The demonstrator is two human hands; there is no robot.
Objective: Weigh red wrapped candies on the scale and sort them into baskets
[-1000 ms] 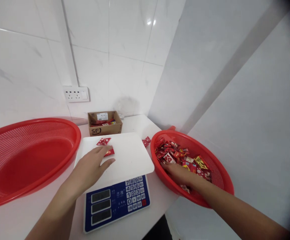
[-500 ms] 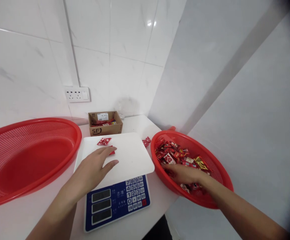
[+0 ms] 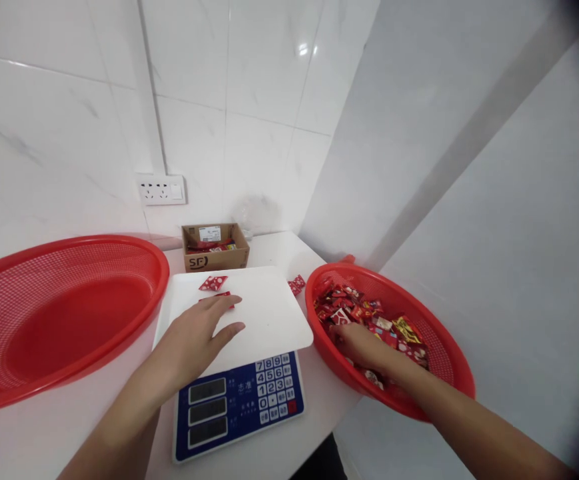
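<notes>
My left hand (image 3: 202, 340) hovers over the white tray (image 3: 264, 313) of a digital scale, thumb and fingers apart. Just beyond its fingertips, partly covered by them, lies a red packet (image 3: 232, 295). A red wrapped packet with pale spots (image 3: 213, 283) rests farther back on the tray. To the right, my right hand (image 3: 364, 347) reaches into a red mesh basket (image 3: 449, 340) among many small wrapped snacks (image 3: 349, 303). Its fingers are curled downward by the basket's near left wall; what they hold, if anything, is hidden.
The blue keypad panel (image 3: 239, 407) of the scale faces me. A second red basket (image 3: 84, 320) stands at left. Behind the scale sits a cardboard box (image 3: 216, 259) with red packets inside. Another spotted packet (image 3: 296, 285) lies between tray and right basket. Walls border the table.
My right hand's fingers have curled in and shifted slightly among the snacks. The left hand stays over the tray, uncovering a little more of the red packet. The view has shifted slightly.
</notes>
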